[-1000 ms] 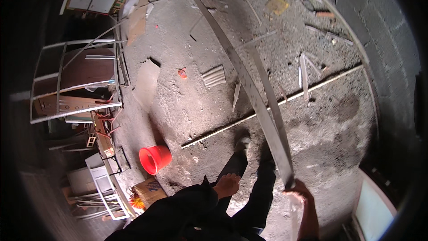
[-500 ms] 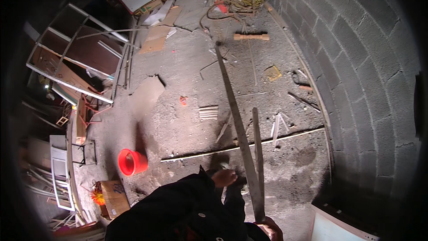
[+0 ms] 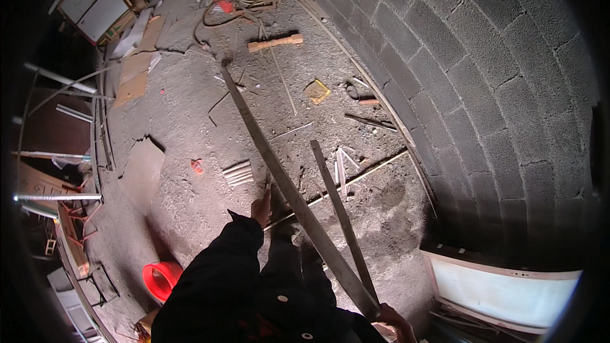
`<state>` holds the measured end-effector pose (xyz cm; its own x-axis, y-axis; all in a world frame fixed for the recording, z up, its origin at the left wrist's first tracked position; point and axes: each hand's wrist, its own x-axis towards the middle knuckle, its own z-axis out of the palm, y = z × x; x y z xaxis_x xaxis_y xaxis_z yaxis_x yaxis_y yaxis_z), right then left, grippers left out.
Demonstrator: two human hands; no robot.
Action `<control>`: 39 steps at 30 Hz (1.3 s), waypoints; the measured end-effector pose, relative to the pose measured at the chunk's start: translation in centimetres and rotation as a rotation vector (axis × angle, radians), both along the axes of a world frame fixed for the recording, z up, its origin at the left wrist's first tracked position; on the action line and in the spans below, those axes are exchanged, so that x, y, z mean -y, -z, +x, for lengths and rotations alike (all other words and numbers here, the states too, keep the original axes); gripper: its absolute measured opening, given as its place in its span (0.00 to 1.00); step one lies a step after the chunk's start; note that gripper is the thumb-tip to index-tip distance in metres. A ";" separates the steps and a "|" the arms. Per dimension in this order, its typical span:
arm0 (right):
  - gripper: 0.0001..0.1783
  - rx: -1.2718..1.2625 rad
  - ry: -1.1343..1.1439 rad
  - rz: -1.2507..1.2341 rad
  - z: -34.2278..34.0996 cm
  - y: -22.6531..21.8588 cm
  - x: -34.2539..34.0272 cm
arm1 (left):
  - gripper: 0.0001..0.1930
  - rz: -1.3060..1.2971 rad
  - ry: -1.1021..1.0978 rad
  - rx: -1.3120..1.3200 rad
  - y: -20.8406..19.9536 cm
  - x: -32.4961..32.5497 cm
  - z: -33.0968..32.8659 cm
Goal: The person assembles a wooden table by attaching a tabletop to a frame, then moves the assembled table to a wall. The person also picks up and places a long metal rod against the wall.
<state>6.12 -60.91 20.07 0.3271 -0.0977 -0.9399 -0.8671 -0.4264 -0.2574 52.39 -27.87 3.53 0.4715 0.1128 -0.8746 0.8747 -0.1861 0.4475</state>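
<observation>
My right hand [image 3: 394, 321] is closed around the lower ends of two wooden strips at the bottom of the view. The longer strip [image 3: 279, 174] slants up and away to the left across the floor, while the shorter strip [image 3: 340, 209] lies to its right; the two meet at my grip. My left hand [image 3: 260, 211] reaches forward from a dark sleeve, with nothing visible in it and its fingers seeming stretched out. It is just left of the longer strip, apart from it. Beyond that hand is a small bundle of pale sticks [image 3: 237, 173] on the floor.
A red bucket [image 3: 159, 281] stands at lower left. The grey block wall [image 3: 438, 82] runs along the right, above a white panelled cabinet [image 3: 502, 289]. A turned wooden leg [image 3: 275, 42], a thin pole [image 3: 375, 168] and scraps litter the floor. Metal frames [image 3: 60, 121] crowd the left.
The view has swung right, so floor objects sit further left. My left hand has risen forward and moved closer to the longer strip's left side. My right hand keeps its hold on both strips.
</observation>
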 end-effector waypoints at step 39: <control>0.61 1.036 0.066 -0.840 2.5 -4.4 -7.0 | 0.27 -0.632 0.212 1.719 -28.8 9.9 3.8</control>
